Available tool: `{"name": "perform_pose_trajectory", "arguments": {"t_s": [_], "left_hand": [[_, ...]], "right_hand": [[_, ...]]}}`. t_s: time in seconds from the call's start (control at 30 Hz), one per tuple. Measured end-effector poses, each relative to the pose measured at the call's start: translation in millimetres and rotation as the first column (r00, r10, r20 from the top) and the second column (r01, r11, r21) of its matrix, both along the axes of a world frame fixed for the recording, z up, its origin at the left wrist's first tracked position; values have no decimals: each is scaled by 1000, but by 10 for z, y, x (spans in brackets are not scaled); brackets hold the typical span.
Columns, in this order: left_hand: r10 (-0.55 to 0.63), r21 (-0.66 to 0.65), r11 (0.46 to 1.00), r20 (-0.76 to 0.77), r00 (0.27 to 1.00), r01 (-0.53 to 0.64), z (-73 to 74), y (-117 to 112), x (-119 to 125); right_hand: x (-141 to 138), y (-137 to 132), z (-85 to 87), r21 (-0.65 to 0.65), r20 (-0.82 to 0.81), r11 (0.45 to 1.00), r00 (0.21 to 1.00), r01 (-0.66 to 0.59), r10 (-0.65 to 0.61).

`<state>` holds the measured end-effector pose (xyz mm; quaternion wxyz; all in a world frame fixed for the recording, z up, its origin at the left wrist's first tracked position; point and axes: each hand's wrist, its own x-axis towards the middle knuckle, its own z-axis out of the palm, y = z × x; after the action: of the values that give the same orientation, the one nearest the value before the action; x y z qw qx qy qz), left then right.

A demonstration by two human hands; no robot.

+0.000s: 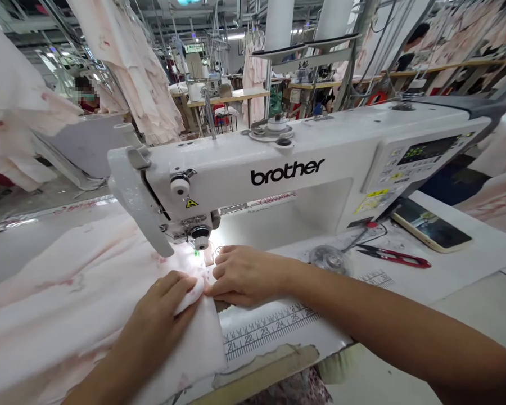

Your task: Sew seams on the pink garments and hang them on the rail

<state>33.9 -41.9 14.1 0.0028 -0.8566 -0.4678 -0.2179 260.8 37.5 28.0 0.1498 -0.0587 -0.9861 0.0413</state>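
fabric [84,281], pale with pink marks, was spread over the left part of the table [489,242], its inner edge brought up beside the needle area [199,254] of the sewing machine [231,169]. a fold of it was clamped between thumb and fingers of the left hand [162,301]. right hand [244,275] was curled just beside, fingertips at the fabric edge; whether cloth was pinched there could not be told

step in hand was judged to be lining up the fold for stitching; needle tip could not be made out. for the next move, the fold needed to be kept flat and fed straight, fingertips kept out from under the needle

room was left beneath the machine's arm, behind the right hand. printed ruler [270,329] was exposed between fabric and right forearm [362,306]. front table edge was near below. clear round object [331,259] sat just beyond the forearm, with red snips [398,256] and phone [432,223] farther right, so sweep that way was limited
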Motion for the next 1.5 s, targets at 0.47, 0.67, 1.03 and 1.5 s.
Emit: {"name": "perform_pose_trajectory", "arguments": {"t_s": [0.47, 0.67, 1.03, 1.5], "left_hand": [[-216, 159, 956, -183, 959, 245, -10, 61, -130], [-193, 158, 965, -120, 974, 211, -73, 36, -170], [-209, 111, 968, -147, 967, 226, -78, 294, -235], [200, -386, 911, 101, 975, -147, 162, 309, -143]], "right_hand": [[8, 13, 15, 3, -17, 999, 999, 32, -31], [-15, -19, 36, -45, -51, 995, 994, 90, -92], [-108, 1, -100, 19, -58, 959, 958, 284, -282], [-86, 77, -95, 29, -122, 965, 959, 260, -254]]}}
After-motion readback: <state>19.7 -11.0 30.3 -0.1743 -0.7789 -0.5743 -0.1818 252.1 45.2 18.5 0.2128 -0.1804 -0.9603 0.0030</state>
